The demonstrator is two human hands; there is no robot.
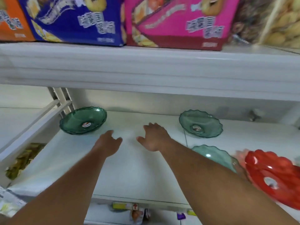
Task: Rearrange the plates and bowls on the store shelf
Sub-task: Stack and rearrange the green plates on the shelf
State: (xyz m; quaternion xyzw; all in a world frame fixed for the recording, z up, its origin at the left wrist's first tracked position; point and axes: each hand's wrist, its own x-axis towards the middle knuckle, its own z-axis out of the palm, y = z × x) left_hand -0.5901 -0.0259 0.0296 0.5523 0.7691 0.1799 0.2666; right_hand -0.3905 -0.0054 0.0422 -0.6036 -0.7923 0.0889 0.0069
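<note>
On the white shelf [133, 168] a dark green scalloped bowl [83, 120] sits at the back left. A paler green scalloped bowl [200, 123] rests at the back right. A light green bowl [214, 155] lies nearer on the right, partly hidden by my right forearm. A red scalloped plate [274, 176] is at the right edge, over a pinkish one. My left hand [108, 143] and my right hand [155, 137] hover over the bare middle of the shelf, fingers apart, holding nothing.
The upper shelf's thick white front edge [146, 70] overhangs the bowls. On it stand orange, blue [73, 20] and pink [178, 21] snack boxes. A white divider rail [32, 127] bounds the shelf at the left, with packets beyond it. Price tags line the shelf's front lip.
</note>
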